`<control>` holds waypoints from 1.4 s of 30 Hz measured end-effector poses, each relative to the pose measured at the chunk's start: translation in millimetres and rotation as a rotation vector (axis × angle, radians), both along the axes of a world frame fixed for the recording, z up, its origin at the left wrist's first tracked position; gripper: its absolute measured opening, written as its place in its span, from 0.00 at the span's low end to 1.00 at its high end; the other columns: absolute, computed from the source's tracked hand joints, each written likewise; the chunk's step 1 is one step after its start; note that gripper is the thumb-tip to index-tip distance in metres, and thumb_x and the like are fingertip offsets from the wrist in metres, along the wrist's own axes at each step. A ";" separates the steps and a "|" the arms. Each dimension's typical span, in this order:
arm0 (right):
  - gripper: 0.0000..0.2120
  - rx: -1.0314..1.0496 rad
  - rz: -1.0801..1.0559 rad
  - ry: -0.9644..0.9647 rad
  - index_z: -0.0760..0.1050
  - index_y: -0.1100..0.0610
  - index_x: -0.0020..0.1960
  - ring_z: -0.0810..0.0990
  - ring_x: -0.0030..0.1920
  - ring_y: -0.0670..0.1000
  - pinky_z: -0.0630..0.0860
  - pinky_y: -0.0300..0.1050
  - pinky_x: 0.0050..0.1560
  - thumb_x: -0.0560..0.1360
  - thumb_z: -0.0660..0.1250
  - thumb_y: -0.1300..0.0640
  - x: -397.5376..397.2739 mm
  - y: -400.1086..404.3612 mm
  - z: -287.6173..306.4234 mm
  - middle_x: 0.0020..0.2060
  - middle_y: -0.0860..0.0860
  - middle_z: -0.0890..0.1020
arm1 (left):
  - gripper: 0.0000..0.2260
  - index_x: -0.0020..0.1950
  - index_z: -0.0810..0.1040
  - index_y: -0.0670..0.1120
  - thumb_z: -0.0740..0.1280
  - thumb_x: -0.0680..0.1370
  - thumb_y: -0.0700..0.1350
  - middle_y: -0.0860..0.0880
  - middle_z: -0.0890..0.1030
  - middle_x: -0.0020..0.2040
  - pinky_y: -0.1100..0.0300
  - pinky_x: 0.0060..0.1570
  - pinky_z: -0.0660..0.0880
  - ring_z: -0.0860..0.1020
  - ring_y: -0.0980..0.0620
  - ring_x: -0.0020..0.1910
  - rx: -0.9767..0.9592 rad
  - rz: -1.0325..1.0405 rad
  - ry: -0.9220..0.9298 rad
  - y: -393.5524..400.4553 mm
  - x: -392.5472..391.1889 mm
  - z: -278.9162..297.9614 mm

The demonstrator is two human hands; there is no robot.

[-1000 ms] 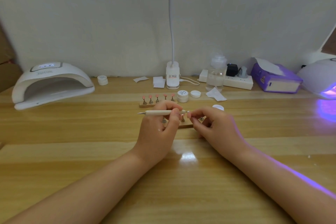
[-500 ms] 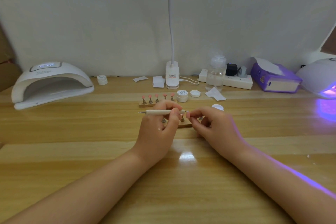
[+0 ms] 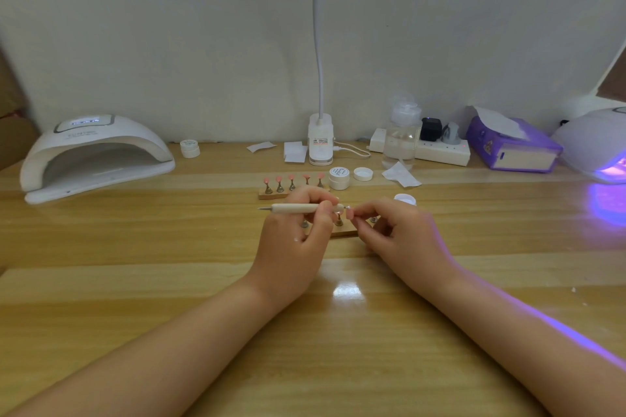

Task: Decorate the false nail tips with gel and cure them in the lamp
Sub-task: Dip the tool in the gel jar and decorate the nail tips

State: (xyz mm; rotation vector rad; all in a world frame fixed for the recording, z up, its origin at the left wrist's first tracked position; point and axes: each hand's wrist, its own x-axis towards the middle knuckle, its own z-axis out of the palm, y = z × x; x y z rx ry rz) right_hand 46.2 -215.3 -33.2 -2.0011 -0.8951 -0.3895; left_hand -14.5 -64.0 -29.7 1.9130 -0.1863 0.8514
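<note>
At the bench [image 3: 135, 281] centre, the right hand [image 3: 401, 235] pinches a small pink nail tip [image 3: 350, 212], its grip narrow. The left hand [image 3: 296, 230] holds a dotting pen [image 3: 301, 208] level, its tip touching the nail. At 12 o'clock stands a rack of pink tips [image 3: 293, 183]; at 10 o'clock, a white curing lamp [image 3: 95, 154].

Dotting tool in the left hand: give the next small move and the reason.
Probably touch the dotting tool tip onto the nail tip pinched by the right hand. The left hand holds the tool level, its end right beside that tip.
</note>
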 end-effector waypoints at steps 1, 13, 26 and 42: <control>0.05 0.000 0.000 -0.003 0.81 0.52 0.46 0.76 0.32 0.47 0.71 0.31 0.36 0.73 0.69 0.60 -0.2 0.1 0.1 0.33 0.35 0.77 | 0.06 0.44 0.75 0.54 0.61 0.76 0.45 0.54 0.79 0.36 0.55 0.38 0.75 0.79 0.55 0.37 0.001 0.002 -0.002 0.0 -0.2 -0.1; 0.07 0.000 0.004 -0.024 0.81 0.51 0.46 0.76 0.34 0.48 0.69 0.28 0.36 0.73 0.70 0.62 0.4 -0.1 -0.4 0.35 0.29 0.77 | 0.06 0.44 0.75 0.55 0.61 0.76 0.44 0.55 0.78 0.35 0.59 0.38 0.76 0.79 0.57 0.37 0.005 -0.004 -0.013 0.6 0.0 -0.6; 0.06 0.007 0.006 -0.027 0.81 0.51 0.46 0.76 0.32 0.47 0.72 0.33 0.36 0.73 0.69 0.61 0.9 -0.2 -0.9 0.33 0.34 0.78 | 0.06 0.44 0.75 0.55 0.61 0.76 0.44 0.54 0.79 0.36 0.58 0.39 0.76 0.79 0.57 0.38 0.002 -0.006 -0.009 1.3 -0.1 -0.9; 0.06 0.002 -0.002 -0.029 0.81 0.50 0.46 0.76 0.32 0.47 0.71 0.31 0.35 0.73 0.70 0.60 2.3 0.1 -2.8 0.34 0.29 0.77 | 0.05 0.44 0.75 0.57 0.60 0.75 0.52 0.54 0.80 0.41 0.53 0.41 0.78 0.80 0.55 0.39 -0.032 -0.024 -0.047 1.1 -0.8 -0.2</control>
